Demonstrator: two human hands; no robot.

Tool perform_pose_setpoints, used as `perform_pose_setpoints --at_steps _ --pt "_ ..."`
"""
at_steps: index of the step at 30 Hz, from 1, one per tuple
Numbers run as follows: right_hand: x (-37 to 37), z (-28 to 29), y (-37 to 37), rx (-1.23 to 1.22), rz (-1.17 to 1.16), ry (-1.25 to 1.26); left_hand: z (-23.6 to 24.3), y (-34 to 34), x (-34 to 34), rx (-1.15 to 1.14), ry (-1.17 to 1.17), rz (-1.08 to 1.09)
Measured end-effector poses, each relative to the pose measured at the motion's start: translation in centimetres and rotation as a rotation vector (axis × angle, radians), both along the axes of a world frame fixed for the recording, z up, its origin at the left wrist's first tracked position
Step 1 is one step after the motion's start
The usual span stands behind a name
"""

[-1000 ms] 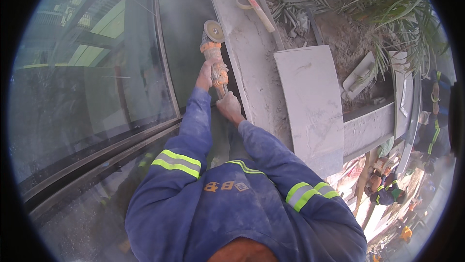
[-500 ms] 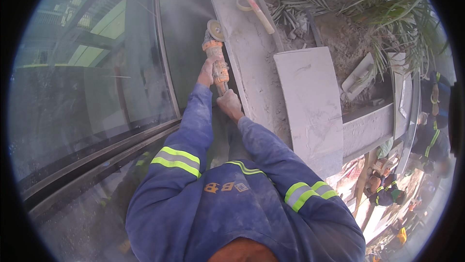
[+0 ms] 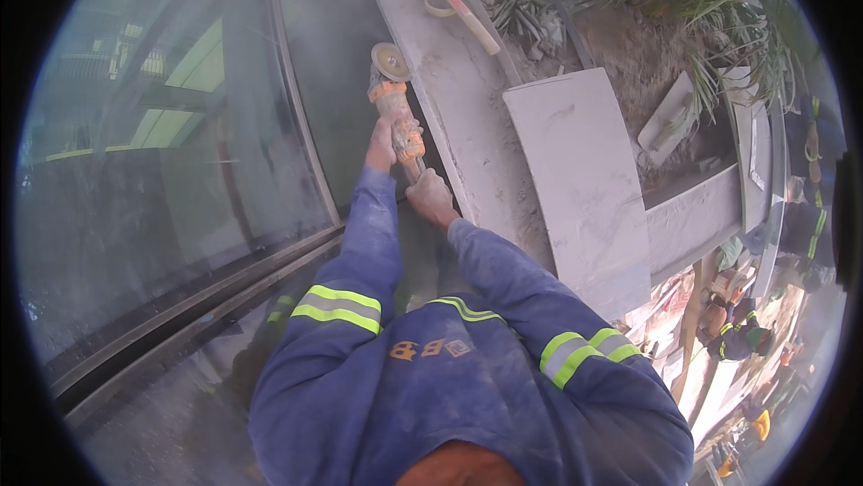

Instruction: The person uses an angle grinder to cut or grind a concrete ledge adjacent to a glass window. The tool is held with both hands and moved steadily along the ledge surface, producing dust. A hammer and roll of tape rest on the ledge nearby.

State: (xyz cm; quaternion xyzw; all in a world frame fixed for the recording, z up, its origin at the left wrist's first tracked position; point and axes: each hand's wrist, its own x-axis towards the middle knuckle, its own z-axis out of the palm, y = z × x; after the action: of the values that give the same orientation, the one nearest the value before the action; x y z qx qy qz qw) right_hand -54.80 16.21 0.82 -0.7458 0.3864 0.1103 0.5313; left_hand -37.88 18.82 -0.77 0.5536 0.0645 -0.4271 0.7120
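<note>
Both my hands hold an orange, dust-covered angle grinder [image 3: 397, 113]. My left hand [image 3: 381, 145] grips its body from the left. My right hand [image 3: 431, 199] closes on the rear handle just below. The grinder's disc [image 3: 390, 62] sits against the left edge of a long grey stone ledge [image 3: 449, 99], with pale dust hanging around it. My blue sleeves with yellow reflective stripes reach up from the lower edge.
A pale stone slab [image 3: 584, 189] lies on the ledge to the right. A float with a wooden handle [image 3: 469, 17] rests farther up. A glass wall [image 3: 180, 171] runs along the left. Soil, palm fronds [image 3: 719, 9] and a trowel [image 3: 667, 119] lie beyond; other workers [image 3: 737, 333] are at lower right.
The grinder and both hands stay almost in place along the ledge edge, shifting only slightly. Dust drifts around the disc.
</note>
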Motion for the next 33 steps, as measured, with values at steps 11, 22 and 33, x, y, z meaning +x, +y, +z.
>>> perform_pose_setpoints --at_steps 11,22,33 --pt "0.0 0.3 0.0 0.048 0.001 0.018 -1.2 0.3 1.0 0.037 0.007 -0.012" --pt "-0.4 0.1 0.1 0.003 -0.006 -0.010 -0.8 0.1 0.4 0.023 0.030 -0.018" --pt "-0.6 -0.5 0.6 0.005 -0.010 -0.020 -0.9 0.5 0.3 0.031 0.030 -0.029"
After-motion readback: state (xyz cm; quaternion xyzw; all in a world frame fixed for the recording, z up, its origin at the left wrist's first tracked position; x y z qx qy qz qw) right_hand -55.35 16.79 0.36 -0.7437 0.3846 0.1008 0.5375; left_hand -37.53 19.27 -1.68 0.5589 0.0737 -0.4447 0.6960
